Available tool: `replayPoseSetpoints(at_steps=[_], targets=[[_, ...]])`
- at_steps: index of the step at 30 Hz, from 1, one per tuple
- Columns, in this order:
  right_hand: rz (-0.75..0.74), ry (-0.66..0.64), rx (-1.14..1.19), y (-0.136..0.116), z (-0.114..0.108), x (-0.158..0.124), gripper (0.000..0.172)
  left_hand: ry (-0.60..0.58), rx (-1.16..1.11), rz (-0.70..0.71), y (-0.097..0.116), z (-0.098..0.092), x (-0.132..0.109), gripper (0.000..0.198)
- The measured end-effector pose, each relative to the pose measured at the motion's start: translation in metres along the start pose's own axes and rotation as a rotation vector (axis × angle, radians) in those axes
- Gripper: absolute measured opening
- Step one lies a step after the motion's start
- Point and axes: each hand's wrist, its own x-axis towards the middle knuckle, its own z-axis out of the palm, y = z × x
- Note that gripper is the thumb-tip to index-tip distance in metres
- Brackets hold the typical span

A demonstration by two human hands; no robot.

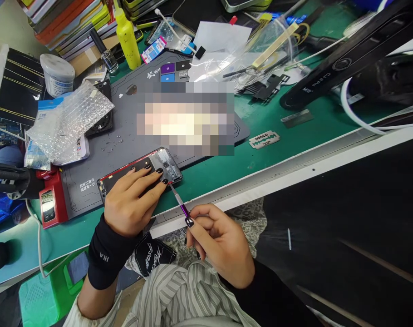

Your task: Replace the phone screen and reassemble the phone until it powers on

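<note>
An opened phone body (167, 165), with a red line along its edge and exposed parts at its right end, lies tilted near the front edge of the bench. My left hand (131, 197) rests over it, fingers stretched and spread across its black inner face. In a pinch grip, my right hand (218, 240) holds a slim knife-like tool (179, 201) with a purple handle and a pale pointed tip. That tip touches or nearly touches the phone's near side edge, close to my left fingertips. The phone's left part is partly hidden beneath the hand.
A grey work mat (125, 122) lies under the phone, with a red device (53, 204) at its left end. To the right is a razor blade (264, 139). Behind stand a yellow bottle (127, 41) and a white tub (58, 75). A pixelated patch hides part of the mat.
</note>
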Motion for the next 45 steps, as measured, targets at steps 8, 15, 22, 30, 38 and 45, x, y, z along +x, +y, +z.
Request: replayPoseSetpoints(at_steps=[8,15,22,30,38,45], targets=[[-0.031,-0.038,0.046,0.003,0.002,0.001,0.015,-0.001,0.0,0.005,-0.001,0.001,0.0,0.017],[-0.024,0.021,0.026,0.003,0.001,0.002,0.017,-0.005,-0.009,-0.001,-0.001,0.001,-0.001,0.019],[0.003,0.009,0.014,-0.003,0.001,0.003,0.021,-0.006,0.008,0.011,0.0,0.0,0.0,0.017],[0.06,-0.14,0.141,-0.008,0.0,0.003,0.021,-0.013,0.007,0.005,-0.001,0.0,0.0,0.02],[0.057,-0.13,0.143,-0.007,-0.001,0.001,0.021,-0.013,0.0,0.006,-0.001,-0.001,0.001,0.02],[0.039,-0.098,0.139,-0.003,0.001,0.001,0.021,-0.002,0.01,0.013,-0.001,0.0,0.002,0.019]])
